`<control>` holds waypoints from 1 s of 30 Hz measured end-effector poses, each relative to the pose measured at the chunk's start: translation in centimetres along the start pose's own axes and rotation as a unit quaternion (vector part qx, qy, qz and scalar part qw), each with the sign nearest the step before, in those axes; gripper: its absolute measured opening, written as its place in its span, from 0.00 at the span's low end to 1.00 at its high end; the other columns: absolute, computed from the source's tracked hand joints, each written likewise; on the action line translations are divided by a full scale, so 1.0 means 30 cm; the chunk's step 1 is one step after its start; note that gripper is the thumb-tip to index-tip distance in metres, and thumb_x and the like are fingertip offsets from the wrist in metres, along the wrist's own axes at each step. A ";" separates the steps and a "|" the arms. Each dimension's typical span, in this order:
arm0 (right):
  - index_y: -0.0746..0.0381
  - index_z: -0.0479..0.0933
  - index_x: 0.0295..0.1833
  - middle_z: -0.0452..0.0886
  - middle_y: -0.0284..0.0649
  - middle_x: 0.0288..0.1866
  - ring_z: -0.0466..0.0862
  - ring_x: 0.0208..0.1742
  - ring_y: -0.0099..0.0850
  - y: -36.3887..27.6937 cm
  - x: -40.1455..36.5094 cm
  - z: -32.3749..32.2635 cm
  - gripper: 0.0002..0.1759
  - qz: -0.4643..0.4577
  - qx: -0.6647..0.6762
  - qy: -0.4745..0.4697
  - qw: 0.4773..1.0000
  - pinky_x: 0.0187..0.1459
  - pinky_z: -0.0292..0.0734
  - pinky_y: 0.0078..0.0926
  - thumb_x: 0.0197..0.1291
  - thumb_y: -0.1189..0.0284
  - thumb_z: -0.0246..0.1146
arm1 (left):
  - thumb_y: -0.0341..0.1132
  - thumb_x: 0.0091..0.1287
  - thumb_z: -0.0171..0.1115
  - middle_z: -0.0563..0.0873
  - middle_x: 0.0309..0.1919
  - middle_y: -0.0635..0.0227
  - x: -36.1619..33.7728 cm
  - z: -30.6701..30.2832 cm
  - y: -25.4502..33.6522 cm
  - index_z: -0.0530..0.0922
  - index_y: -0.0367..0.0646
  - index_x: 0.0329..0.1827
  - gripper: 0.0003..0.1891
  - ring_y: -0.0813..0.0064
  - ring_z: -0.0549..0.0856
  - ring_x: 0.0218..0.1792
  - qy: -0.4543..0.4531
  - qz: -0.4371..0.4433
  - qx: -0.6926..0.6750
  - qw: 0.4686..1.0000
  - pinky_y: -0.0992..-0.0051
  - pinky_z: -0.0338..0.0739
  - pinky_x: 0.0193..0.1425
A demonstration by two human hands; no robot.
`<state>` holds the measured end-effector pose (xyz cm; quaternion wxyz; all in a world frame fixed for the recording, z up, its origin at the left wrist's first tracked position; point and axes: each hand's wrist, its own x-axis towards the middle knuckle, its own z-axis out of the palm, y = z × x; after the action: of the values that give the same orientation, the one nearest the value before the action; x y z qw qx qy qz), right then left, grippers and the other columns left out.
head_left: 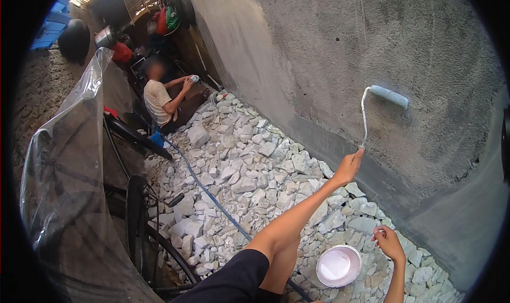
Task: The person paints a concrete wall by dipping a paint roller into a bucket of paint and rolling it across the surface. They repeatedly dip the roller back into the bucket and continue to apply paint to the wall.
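Observation:
A paint roller with a pale blue-grey sleeve (pixel 389 97) rests against the rough grey wall (pixel 324 43). My left hand (pixel 349 167) is wrapped round the lower end of its bent white handle, with the arm stretched up and to the right. Lower right, my right hand (pixel 389 242) hangs over the stones, its fingers loosely bent and apart, nothing visible in them. Beside it, to the left, a round tub (pixel 339 266) with whitish paint inside stands on the rubble.
Broken pale stones (pixel 239 167) cover the ground, crossed by a blue hose (pixel 204 189). Clear plastic sheeting (pixel 64 181) drapes over dark frames at left. Another person (pixel 159 101) sits at the upper left, holding a small white container (pixel 194 79). Blue crates (pixel 51 27) are beyond.

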<state>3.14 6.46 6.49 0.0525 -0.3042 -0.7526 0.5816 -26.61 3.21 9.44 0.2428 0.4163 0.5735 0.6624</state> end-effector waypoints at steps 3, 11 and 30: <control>0.69 0.75 0.48 0.82 0.42 0.33 0.83 0.35 0.27 -0.006 -0.008 0.002 0.14 -0.003 -0.010 0.000 1.000 0.35 0.78 0.24 0.66 0.67 0.58 | 0.64 0.72 0.42 0.64 0.12 0.78 -0.005 -0.001 0.007 0.65 0.46 0.21 0.31 0.86 0.63 0.11 0.001 0.005 -0.002 1.000 0.81 0.55 0.14; 0.69 0.76 0.48 0.82 0.43 0.33 0.83 0.34 0.27 -0.005 -0.009 0.005 0.15 -0.001 -0.034 0.002 0.999 0.36 0.78 0.25 0.66 0.66 0.58 | 0.65 0.73 0.40 0.67 0.16 0.75 -0.012 -0.022 0.028 0.66 0.43 0.20 0.34 0.82 0.66 0.20 -0.007 -0.038 0.041 0.998 0.76 0.62 0.25; 0.68 0.76 0.48 0.83 0.44 0.33 0.84 0.34 0.30 -0.011 -0.034 0.002 0.16 -0.009 -0.056 0.009 0.998 0.36 0.79 0.26 0.65 0.66 0.60 | 0.72 0.67 0.38 0.60 0.11 0.77 0.020 -0.082 0.094 0.61 0.49 0.23 0.33 0.82 0.61 0.09 0.108 -0.144 -0.126 0.976 0.76 0.58 0.12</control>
<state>3.80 5.84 7.06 0.0474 -0.3056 -0.7861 0.5351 -28.54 1.70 12.32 0.3224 0.2217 0.5622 0.7286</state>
